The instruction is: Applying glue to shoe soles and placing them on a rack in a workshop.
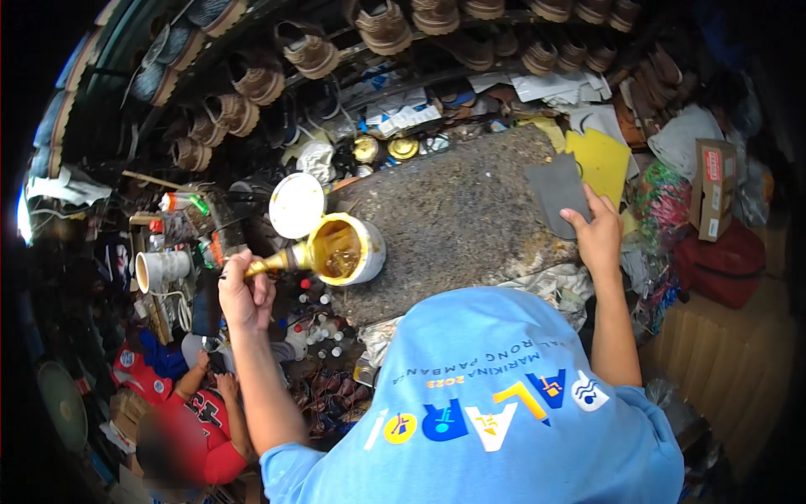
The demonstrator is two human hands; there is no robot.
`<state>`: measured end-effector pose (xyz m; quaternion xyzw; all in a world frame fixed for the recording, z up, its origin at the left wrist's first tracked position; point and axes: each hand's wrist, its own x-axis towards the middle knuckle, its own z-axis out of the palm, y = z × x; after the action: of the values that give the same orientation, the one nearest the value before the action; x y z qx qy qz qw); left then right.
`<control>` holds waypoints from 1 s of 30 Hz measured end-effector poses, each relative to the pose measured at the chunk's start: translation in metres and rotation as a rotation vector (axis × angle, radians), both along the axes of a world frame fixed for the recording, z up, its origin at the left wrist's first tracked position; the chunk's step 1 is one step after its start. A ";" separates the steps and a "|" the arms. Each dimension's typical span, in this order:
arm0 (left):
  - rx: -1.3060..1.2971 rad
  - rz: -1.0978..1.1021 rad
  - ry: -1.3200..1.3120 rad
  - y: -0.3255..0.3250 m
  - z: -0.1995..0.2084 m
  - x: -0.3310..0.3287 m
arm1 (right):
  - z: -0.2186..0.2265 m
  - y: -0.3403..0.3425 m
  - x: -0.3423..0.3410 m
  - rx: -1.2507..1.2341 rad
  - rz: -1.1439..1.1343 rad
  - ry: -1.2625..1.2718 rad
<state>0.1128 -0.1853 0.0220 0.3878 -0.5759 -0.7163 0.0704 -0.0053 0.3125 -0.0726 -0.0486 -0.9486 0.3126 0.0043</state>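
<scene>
My left hand (244,290) is closed around the yellow-stained handle of a brush (284,260). The brush's head reaches into a white tub (375,252) that has amber, glue-like stuff inside and yellow smears on its rim. The tub stands at the left end of a rough, stained worktop (453,210). At the worktop's right end, my right hand (598,228) grips the edge of a flat dark grey sheet (554,195), thumb on top. Behind that sheet lies a yellow sheet (603,164), partly covered by it.
A round white lid (298,206) lies beside the tub. Shoes (382,29) line shelves along the back. Several small bottles (326,336) stand near my left forearm. At the lower left sits another person in red (220,428). A cardboard box (712,189) is on the right.
</scene>
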 end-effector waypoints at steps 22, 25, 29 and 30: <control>0.500 -0.150 0.662 0.047 0.046 -0.020 | -0.011 -0.078 -0.005 -0.641 0.098 -0.274; 0.544 -0.189 0.587 0.066 0.029 -0.024 | -0.031 -0.091 -0.004 -0.586 0.192 -0.204; 0.225 -0.078 0.373 0.110 0.016 -0.038 | -0.032 -0.093 0.001 -0.244 0.338 0.171; 0.111 -0.151 0.341 0.117 0.007 -0.039 | -0.021 -0.094 0.006 -0.171 0.349 0.226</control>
<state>0.0733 -0.0682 0.0290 0.2197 -0.5425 -0.8057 0.0914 0.0002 0.2188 -0.0933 0.1516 -0.9061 0.3914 0.0524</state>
